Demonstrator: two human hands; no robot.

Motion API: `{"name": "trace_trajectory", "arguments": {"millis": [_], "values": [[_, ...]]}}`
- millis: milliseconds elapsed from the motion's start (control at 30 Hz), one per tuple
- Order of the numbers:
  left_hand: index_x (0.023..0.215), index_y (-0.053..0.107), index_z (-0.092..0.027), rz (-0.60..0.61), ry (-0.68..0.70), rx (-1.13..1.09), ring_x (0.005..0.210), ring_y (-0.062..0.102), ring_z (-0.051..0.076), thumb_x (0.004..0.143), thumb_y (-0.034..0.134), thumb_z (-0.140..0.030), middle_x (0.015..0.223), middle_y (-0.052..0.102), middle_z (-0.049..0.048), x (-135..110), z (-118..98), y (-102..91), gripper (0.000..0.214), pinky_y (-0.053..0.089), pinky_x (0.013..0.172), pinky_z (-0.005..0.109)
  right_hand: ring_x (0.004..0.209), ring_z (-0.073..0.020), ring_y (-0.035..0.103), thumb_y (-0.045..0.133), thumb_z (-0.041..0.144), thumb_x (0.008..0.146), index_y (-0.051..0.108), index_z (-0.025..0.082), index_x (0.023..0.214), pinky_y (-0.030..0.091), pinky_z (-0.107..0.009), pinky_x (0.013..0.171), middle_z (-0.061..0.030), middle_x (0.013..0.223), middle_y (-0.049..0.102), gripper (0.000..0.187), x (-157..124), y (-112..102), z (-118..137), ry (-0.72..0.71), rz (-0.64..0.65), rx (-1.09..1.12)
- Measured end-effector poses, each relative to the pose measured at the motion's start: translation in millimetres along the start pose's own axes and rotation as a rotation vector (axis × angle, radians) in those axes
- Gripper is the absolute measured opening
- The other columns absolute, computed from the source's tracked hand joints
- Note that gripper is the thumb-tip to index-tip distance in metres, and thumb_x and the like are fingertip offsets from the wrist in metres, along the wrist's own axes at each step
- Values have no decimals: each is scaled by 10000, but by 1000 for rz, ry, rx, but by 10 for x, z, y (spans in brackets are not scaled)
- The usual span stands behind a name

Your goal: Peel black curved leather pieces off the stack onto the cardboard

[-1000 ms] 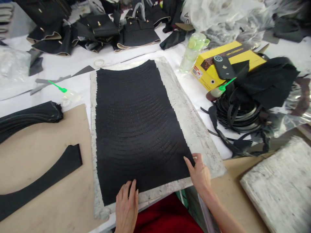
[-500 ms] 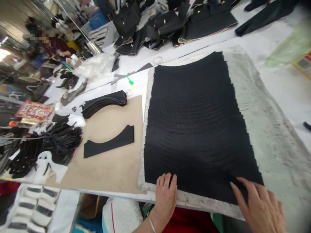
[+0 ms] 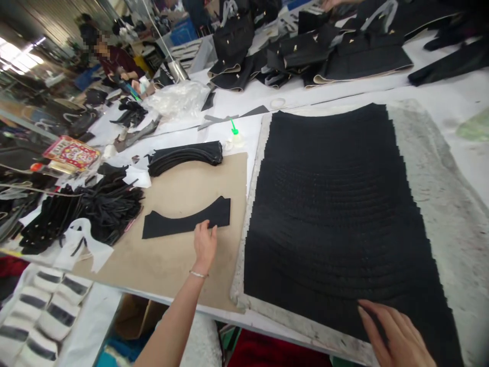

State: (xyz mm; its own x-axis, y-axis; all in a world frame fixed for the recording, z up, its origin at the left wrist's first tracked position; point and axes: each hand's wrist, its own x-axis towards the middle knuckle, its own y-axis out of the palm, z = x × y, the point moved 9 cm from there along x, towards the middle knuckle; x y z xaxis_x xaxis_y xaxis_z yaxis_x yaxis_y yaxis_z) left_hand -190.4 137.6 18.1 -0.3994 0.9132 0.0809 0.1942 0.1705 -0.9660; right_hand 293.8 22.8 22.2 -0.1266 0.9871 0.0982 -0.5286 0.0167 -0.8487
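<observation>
My left hand [image 3: 205, 243] reaches out over the brown cardboard sheet [image 3: 179, 255], fingers flat on the lower edge of a single curved black piece [image 3: 183, 222]. My right hand [image 3: 397, 336] lies open, fingers spread, on the near edge of a large fanned layer of overlapping black pieces [image 3: 340, 204], which covers a grey, glue-stained board [image 3: 439, 168]. A stack of similar curved black pieces [image 3: 187, 155] sits at the far edge of the cardboard.
A small bottle with a green nozzle [image 3: 234, 136] stands beyond the cardboard. Black straps [image 3: 95, 209] are heaped at left, black bag parts [image 3: 305, 56] along the far side. A person works at the far left. The table edge runs just below the cardboard.
My left hand left the near edge of the fanned pieces and moved left onto the single curved piece. The view swung left. My right hand stayed on the near edge.
</observation>
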Motion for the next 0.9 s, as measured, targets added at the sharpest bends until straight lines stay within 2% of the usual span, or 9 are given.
{"name": "trace_trajectory", "arguments": {"millis": [100, 200, 300, 400, 500, 633, 767, 833, 900], "values": [[1132, 570, -102, 46, -3, 39, 1028, 556, 283, 909, 560, -365, 1046, 584, 142, 326, 52, 115, 344, 481, 925, 417, 986, -182, 598, 371, 470, 1021, 572, 267, 1144, 461, -325, 864, -17, 1070, 629, 311, 123, 265, 583, -107, 42, 70], [1089, 585, -114, 106, 9, 85, 1046, 552, 299, 890, 588, -346, 1042, 586, 147, 454, -16, 223, 306, 478, 907, 409, 966, -140, 609, 384, 386, 1034, 557, 275, 1171, 489, -253, 830, -7, 1056, 630, 247, 224, 527, 1137, -190, 107, 159], [1025, 610, -143, 163, 12, 112, 1038, 575, 282, 910, 529, -264, 1022, 609, 136, 528, -41, 260, 185, 484, 872, 374, 945, -142, 622, 389, 330, 1034, 546, 276, 1184, 519, -251, 818, -9, 1048, 640, 223, 327, 735, 1563, -271, 159, 205], [979, 639, -168, 220, 1, 109, 1002, 614, 243, 922, 448, -187, 1003, 642, 121, 612, 2, 262, 200, 488, 826, 322, 898, -155, 630, 386, 313, 1032, 542, 277, 1186, 541, -270, 780, -11, 1038, 645, 223, 490, 878, 1849, -322, 180, 241], [957, 669, -177, 266, -45, 77, 961, 647, 226, 912, 430, -166, 985, 675, 120, 695, 86, 248, 243, 484, 804, 300, 884, -171, 621, 383, 313, 1031, 544, 287, 1152, 544, -307, 772, -10, 1025, 628, 204, 754, 1031, 2064, -272, 248, 320], [891, 712, -212, 323, -171, -14, 891, 679, 240, 855, 491, -160, 903, 718, 109, 770, 257, 205, 230, 482, 781, 310, 997, -189, 586, 362, 251, 1022, 541, 255, 1178, 519, -355, 885, -39, 1070, 598, 237, 1207, 1288, 2468, -221, 360, 408], [845, 723, -242, 364, -257, -147, 876, 683, 225, 815, 532, -171, 874, 738, 73, 812, 401, 165, 205, 472, 754, 281, 1244, -197, 474, 333, 129, 965, 487, 156, 1332, 393, -349, 1101, -97, 1331, 530, 400, 1710, 1666, 2909, -300, 398, 218], [819, 718, -234, 368, -282, -205, 854, 681, 207, 808, 538, -170, 856, 737, 61, 826, 457, 161, 192, 467, 738, 262, 1293, -197, 434, 336, 89, 935, 419, 108, 1408, 361, -331, 1123, -111, 1407, 484, 481, 1922, 1894, 3061, -351, 411, 66], [790, 709, -223, 363, -301, -257, 826, 677, 190, 798, 551, -166, 826, 732, 48, 843, 512, 171, 168, 463, 723, 247, 1285, -237, 438, 358, 87, 923, 391, 70, 1430, 370, -375, 1108, -139, 1414, 479, 508, 2079, 2086, 3142, -381, 408, -40]]}}
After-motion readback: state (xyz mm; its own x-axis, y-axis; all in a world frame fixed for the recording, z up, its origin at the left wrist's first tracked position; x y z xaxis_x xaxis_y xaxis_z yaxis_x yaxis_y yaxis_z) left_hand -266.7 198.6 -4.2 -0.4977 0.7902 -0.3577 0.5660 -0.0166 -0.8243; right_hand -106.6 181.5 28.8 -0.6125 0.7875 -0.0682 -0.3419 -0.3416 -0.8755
